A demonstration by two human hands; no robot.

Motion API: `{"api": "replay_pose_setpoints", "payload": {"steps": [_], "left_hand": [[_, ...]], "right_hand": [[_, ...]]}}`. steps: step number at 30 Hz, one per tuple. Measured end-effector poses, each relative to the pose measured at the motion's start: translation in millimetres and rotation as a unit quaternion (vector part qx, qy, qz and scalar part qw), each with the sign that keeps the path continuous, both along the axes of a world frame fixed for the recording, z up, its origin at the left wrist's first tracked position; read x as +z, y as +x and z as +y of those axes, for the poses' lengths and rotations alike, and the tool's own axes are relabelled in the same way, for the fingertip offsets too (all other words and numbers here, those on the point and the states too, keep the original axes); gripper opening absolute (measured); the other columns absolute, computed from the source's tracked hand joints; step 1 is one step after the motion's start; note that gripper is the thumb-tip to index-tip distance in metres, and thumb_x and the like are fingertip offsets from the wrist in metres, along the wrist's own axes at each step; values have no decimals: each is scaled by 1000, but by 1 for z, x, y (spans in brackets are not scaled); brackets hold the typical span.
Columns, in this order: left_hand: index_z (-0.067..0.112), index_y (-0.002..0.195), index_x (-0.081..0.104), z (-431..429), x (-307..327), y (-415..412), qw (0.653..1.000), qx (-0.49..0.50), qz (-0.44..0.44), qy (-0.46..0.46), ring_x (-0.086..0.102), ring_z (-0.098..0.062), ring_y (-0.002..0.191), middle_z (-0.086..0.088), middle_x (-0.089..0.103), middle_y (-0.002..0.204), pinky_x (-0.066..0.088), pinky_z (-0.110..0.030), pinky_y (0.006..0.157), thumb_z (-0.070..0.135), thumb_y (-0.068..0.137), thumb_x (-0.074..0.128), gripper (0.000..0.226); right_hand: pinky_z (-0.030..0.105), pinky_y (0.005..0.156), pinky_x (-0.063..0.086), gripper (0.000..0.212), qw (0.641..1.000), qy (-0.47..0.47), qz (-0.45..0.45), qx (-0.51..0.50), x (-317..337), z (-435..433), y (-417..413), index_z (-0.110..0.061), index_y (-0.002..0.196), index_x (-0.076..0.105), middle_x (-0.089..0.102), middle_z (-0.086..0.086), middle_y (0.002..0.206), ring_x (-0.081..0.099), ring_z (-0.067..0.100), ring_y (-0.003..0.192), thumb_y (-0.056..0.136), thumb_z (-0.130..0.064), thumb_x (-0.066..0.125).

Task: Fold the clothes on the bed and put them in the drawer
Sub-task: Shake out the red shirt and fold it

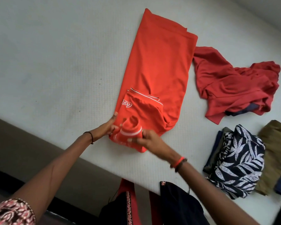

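The left hand [108,127] and right hand [147,138] are gripping the collar end of an orange-red shirt [154,70] on the bed [55,54].

The orange-red shirt is lying as a long, narrow folded strip on the white bed, with its collar end (white stripe and white lettering showing) at the near edge. The left hand is pinching the cloth beside the collar. The right hand, slightly blurred, is curling its fingers round the striped collar band. A crumpled dark red garment [234,88] is lying just beside the shirt on the right. Nearer, a leaf-print garment [238,163] is sitting next to an olive garment [274,151].
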State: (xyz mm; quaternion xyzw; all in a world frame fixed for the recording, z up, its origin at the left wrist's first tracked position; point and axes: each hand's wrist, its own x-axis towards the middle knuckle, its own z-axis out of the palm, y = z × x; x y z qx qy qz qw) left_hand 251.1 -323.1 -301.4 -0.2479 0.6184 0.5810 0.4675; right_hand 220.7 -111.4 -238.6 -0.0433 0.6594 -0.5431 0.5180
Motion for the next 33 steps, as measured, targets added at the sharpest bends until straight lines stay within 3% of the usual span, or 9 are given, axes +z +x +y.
{"api": "replay_pose_setpoints", "payload": {"steps": [4,10,15,20,23,25,28,30,33], "left_hand": [[5,94,64,2,-3,-6,999,7,3,31,56,-19,87,-11,66,94,40,-31,91,98,56,16,111],[22,83,64,10,-6,6,991,0,123,-55,64,-4,82,12,68,87,45,-21,80,68,70,63,48],[35,100,62,19,-2,21,980,18,177,-87,63,1,97,13,67,105,49,-24,91,37,85,66,16],[20,101,65,23,-3,22,972,35,192,-133,66,-18,94,-1,70,100,52,-40,88,65,69,59,55],[30,114,54,28,2,23,962,52,220,-153,62,-13,102,2,64,109,51,-34,92,47,76,71,46],[28,131,43,29,4,27,905,16,352,-239,55,-9,110,1,55,121,45,-29,97,39,79,70,59],[17,141,37,24,3,37,731,-191,544,-367,35,-14,135,-3,39,146,28,-38,112,52,83,56,71],[17,145,32,21,-7,43,657,-342,565,-364,24,-17,142,-3,28,153,22,-45,114,52,87,46,69],[15,148,26,20,-21,45,604,-442,556,-361,19,-19,144,-5,22,156,18,-46,115,44,89,41,67]], "right_hand": [[21,72,50,11,991,54,-91,-78,-27,8,-65,-9,98,68,71,2,91,65,10,81,87,-9,64],[17,67,48,24,983,66,-142,-93,-33,2,-94,-19,101,65,70,-10,88,65,2,80,80,-10,73],[25,80,52,24,981,30,-136,-133,-37,2,-100,-17,98,65,70,-7,91,66,7,88,80,-3,71],[21,70,53,31,986,53,-33,-154,-41,-6,-98,-13,107,66,69,-1,96,65,7,82,78,-4,73],[17,63,47,44,957,205,163,-128,-45,-11,-96,-11,95,58,63,-4,81,59,8,71,65,-26,86],[22,54,34,54,924,254,256,-125,-43,-12,-90,-10,89,43,50,-4,71,49,13,63,64,-30,86],[30,68,33,42,893,244,373,-67,-42,-13,-75,-2,96,47,54,13,86,53,31,82,75,-22,77],[33,75,35,29,865,232,445,-16,-42,-15,-67,1,96,50,53,19,93,52,35,87,80,-12,70],[40,78,46,13,821,221,525,29,-43,-17,-61,0,100,54,53,18,100,54,33,90,88,-6,57]]}}
